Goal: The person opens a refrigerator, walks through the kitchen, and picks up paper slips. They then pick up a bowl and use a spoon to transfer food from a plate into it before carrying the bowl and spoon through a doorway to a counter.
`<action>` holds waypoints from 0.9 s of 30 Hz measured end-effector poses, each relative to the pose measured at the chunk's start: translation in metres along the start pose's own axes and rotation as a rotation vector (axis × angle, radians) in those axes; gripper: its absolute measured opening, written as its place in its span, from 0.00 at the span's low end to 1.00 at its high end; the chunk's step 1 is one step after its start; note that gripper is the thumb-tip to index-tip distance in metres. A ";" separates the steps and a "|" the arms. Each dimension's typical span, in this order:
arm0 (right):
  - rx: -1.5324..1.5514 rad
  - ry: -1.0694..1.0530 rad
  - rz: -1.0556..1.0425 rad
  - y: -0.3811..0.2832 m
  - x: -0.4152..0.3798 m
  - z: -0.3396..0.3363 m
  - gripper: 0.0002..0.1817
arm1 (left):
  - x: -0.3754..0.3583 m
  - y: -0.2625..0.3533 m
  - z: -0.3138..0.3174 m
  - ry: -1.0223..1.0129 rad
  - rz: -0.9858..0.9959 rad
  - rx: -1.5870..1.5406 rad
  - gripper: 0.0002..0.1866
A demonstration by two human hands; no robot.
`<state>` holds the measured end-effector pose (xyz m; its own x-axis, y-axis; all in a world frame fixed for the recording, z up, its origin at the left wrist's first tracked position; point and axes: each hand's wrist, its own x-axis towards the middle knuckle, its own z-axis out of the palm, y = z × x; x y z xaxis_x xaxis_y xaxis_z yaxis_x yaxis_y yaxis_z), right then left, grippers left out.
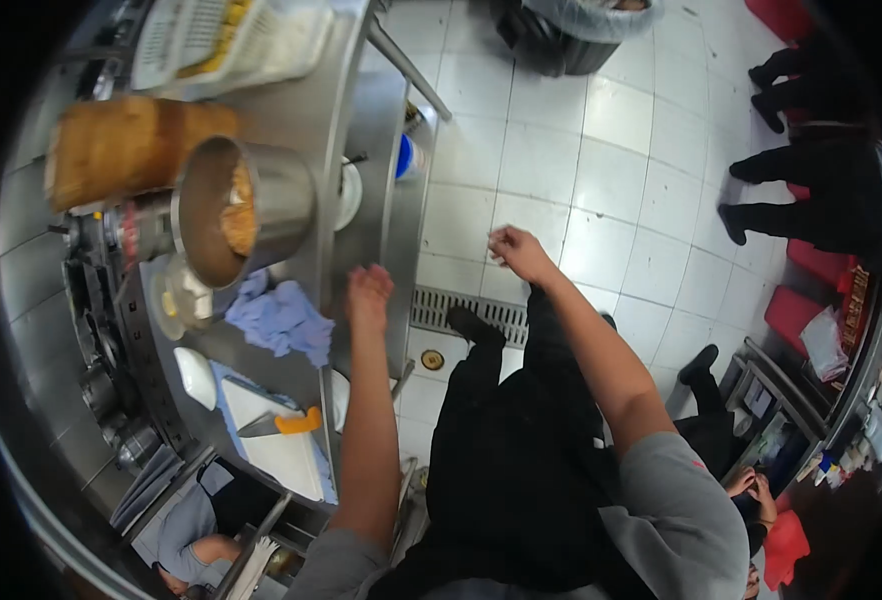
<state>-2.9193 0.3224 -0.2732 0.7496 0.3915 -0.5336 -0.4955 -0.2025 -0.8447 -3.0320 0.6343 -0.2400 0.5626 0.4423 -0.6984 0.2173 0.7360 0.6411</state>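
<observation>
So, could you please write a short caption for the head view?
Left hand at the steel counter's edge beside a blue cloth; right hand raised over the tiled floor.

1. You stand in a commercial kitchen, not a home one: the stainless steel counter point(356, 110) runs long and narrow, with a lower steel shelf along its edge.
2. On it sits a large steel pot point(241, 205), well beyond household size, beside a big browned loaf-like block point(126, 148) and a white plastic crate point(226, 35).
3. A white cutting board point(281, 450) carries a scraper with an orange handle point(281, 424); a blue cloth point(281, 318) lies near it.
4. The floor is white tile point(601, 180) with a metal drain grate point(466, 312) set in it.
5. A lined bin point(571, 30) stands on the tiles, and other people's legs point(811, 190) show nearby.
</observation>
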 end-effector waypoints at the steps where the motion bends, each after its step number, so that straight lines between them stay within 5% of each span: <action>1: 0.065 -0.017 -0.023 -0.003 0.016 0.005 0.16 | 0.028 0.005 0.002 0.053 0.062 -0.030 0.21; 8: 0.079 -0.165 -0.225 -0.047 0.116 0.064 0.20 | 0.100 0.038 0.053 0.158 0.216 0.047 0.30; 14: 0.125 -0.158 -0.297 -0.088 0.180 0.132 0.29 | 0.138 0.046 0.055 0.178 0.204 0.242 0.26; 19: 0.338 -0.184 -0.260 -0.113 0.196 0.158 0.32 | 0.167 0.065 0.041 -0.022 0.225 0.405 0.18; 23: 0.356 -0.304 -0.212 -0.098 0.211 0.177 0.25 | 0.156 0.060 0.042 0.104 0.233 0.435 0.16; 27: 0.278 -0.068 -0.399 -0.083 0.183 0.178 0.21 | 0.118 0.047 0.045 0.119 0.277 0.468 0.15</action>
<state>-2.8190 0.5705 -0.2937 0.8789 0.4497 -0.1589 -0.2810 0.2191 -0.9344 -2.9195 0.6978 -0.2783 0.5609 0.6617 -0.4975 0.4206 0.2899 0.8597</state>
